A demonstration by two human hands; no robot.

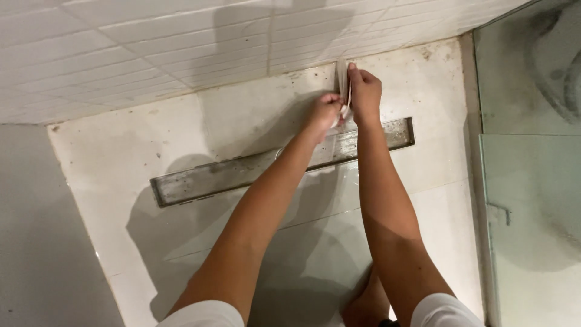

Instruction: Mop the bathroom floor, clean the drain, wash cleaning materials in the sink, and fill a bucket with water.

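While the fingers of the right hand are pinching the upper part of a small white cloth and holding it upright, the fingers of the left hand are closing around its lower end, so both hands are grasping the same piece just above the far edge of the shower floor, where it meets the white tiled wall. The cloth is hanging off the floor, between the two hands, over the right half of the long metal drain channel that is running across the floor from its left side toward the glass partition on the right. To work the cloth well here, I judge the two grips should be pulling in opposite directions with a steady twist, kept over the drain so that anything dripping is falling into the channel and not onto the pale stone around it. The forearms are reaching forward together, nearly touching at the wrists, and a bare foot is showing at the near edge.
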